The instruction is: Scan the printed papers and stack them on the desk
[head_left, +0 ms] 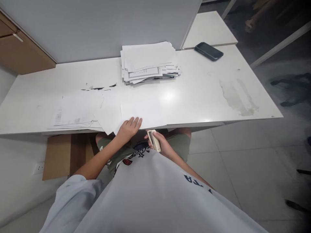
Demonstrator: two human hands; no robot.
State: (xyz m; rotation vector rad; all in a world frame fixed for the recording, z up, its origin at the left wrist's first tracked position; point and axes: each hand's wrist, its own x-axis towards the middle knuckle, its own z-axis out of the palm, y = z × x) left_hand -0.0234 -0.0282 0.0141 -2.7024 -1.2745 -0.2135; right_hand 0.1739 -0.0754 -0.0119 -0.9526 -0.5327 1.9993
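Note:
My left hand (128,128) lies flat at the near edge of the white desk (194,97), fingers stretched out on loose white sheets (109,113). My right hand (161,144) is just below the desk edge, over my lap, closed around a small cream-coloured stapler (154,140). More loose printed sheets (73,113) are spread to the left of my left hand. A thick, untidy stack of papers (148,63) sits at the back of the desk, well beyond both hands.
A dark phone (209,51) lies at the desk's far right. A grey partition wall (97,26) backs the desk. A cardboard box (63,155) stands under the desk to the left. A smear marks the desk's right side (238,97). Tiled floor lies to the right.

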